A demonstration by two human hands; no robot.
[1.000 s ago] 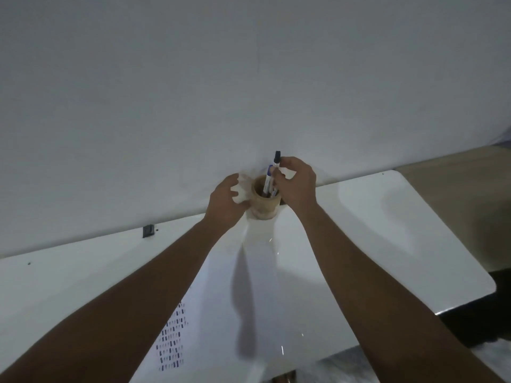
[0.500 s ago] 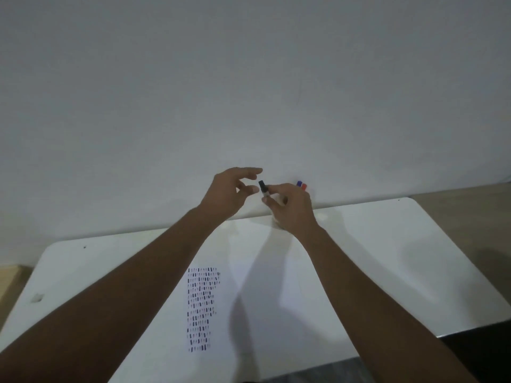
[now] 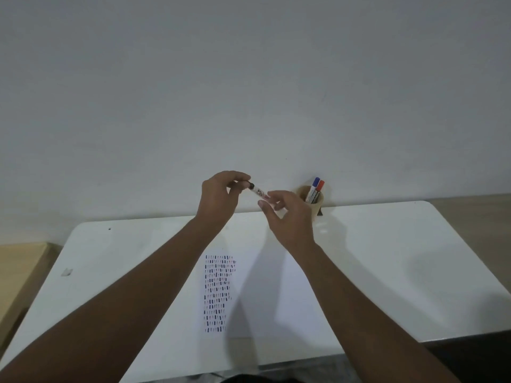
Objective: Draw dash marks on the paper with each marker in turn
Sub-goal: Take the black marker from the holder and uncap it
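Two hands (image 3: 221,197) (image 3: 287,217) on one marker (image 3: 258,191)

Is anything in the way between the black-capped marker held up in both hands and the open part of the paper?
Nothing visible. The marker is held between left hand and right hand above the paper; only air lies between.

Both hands hold a black-capped marker (image 3: 257,191) above the white bench (image 3: 387,258): the left hand (image 3: 221,197) pinches its cap, the right hand (image 3: 287,217) its barrel. Below lies the paper (image 3: 265,294) with dash marks (image 3: 217,294); a wooden cup (image 3: 313,200) holds a blue-capped marker (image 3: 313,187) and a red-capped marker (image 3: 318,189).
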